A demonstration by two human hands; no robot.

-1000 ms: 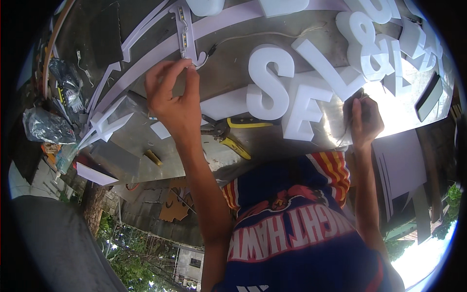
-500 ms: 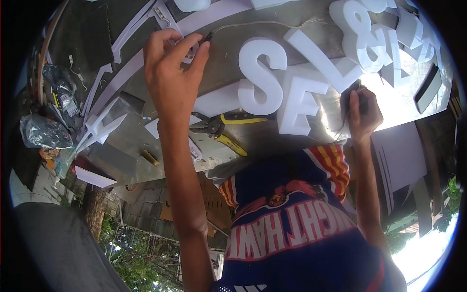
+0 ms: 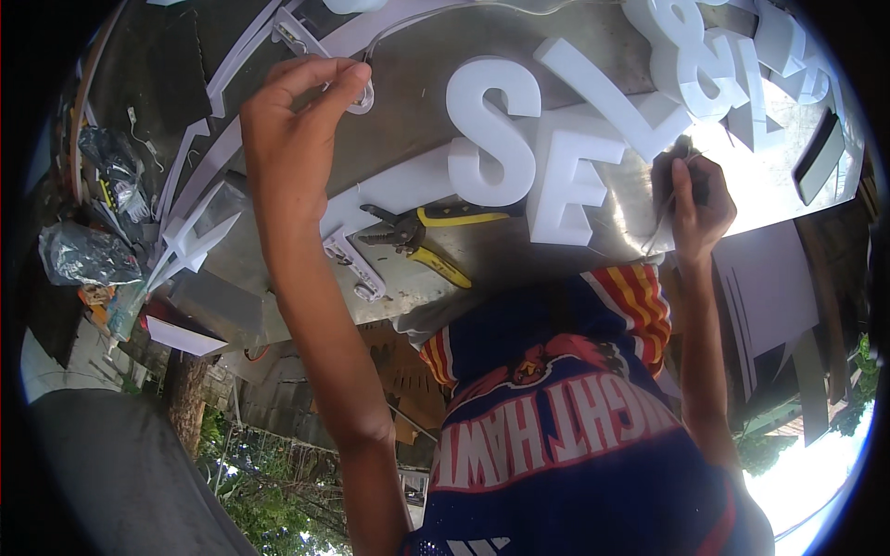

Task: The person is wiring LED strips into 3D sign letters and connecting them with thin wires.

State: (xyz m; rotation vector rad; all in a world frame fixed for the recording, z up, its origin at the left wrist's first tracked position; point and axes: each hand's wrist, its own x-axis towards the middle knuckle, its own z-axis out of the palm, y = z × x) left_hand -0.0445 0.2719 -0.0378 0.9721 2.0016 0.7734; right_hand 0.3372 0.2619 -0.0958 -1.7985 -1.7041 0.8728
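My left hand is at the upper left, thumb and fingertips pinched on the end of a thin grey wire. The wire curves away toward the top edge. Just below those fingertips lies a white piece with a rounded end, partly hidden by the hand. My right hand rests near the table's front edge at the right, its fingers closed around thin wire strands that show above and below it. Between the hands stand white block letters: an S, an E and an L.
Wire-stripping pliers with yellow and black handles lie on the metal table, beside a white letter-shaped piece. More white letters stand at the upper right, near a dark flat slab. Plastic bags and white strips crowd the left.
My left hand has moved slightly left, and its spread thumb and fingers have closed on the wire's end. The wire has shifted upward. My right hand has hardly moved.
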